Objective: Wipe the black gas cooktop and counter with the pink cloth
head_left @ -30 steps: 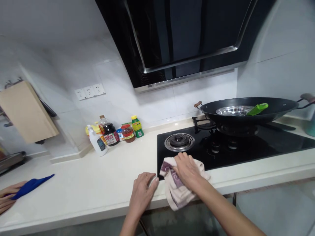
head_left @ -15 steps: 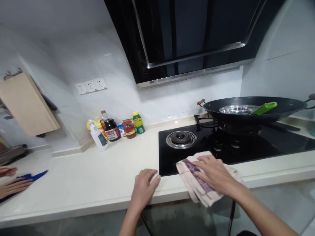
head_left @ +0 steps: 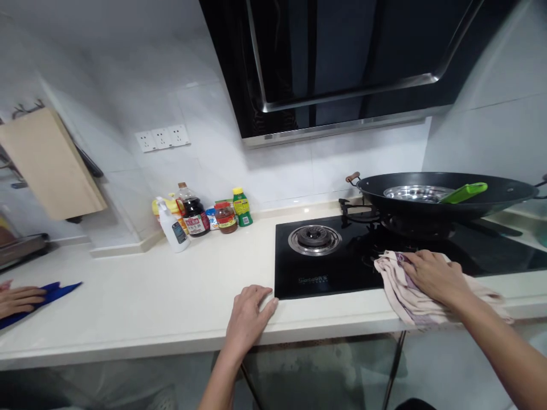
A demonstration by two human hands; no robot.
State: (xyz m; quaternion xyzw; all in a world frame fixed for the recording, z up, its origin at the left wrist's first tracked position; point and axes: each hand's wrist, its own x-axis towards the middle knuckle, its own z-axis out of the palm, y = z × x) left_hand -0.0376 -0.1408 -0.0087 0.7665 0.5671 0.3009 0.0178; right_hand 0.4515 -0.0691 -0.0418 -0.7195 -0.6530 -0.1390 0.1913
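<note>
My right hand (head_left: 436, 276) presses a pale pink towel (head_left: 405, 293) with a purple band onto the front of the black gas hob (head_left: 337, 279). Part of the towel hangs over the counter's front edge. My left hand (head_left: 250, 316) rests on the white countertop (head_left: 171, 302) beside the hob's front left corner, thumb and fingers apart, holding nothing. On the hob's left stands a bare burner (head_left: 315, 236). A large black wok (head_left: 431, 213) sits over the right burner, with a shiny metal bowl (head_left: 414, 193) and a green-handled utensil (head_left: 465, 192) inside.
Against the wall stand a white spray bottle (head_left: 173, 228), a dark sauce bottle (head_left: 194, 213), a red-lidded jar (head_left: 225, 218) and a green bottle (head_left: 242, 208). At far left another person's hand (head_left: 19, 302) lies on a blue cloth (head_left: 55, 291). The range hood (head_left: 342, 68) hangs overhead.
My right hand has slid the towel rightward along the hob's front, uncovering the lettering. My left hand stays in place. The other person's hand has shifted left on the blue cloth.
</note>
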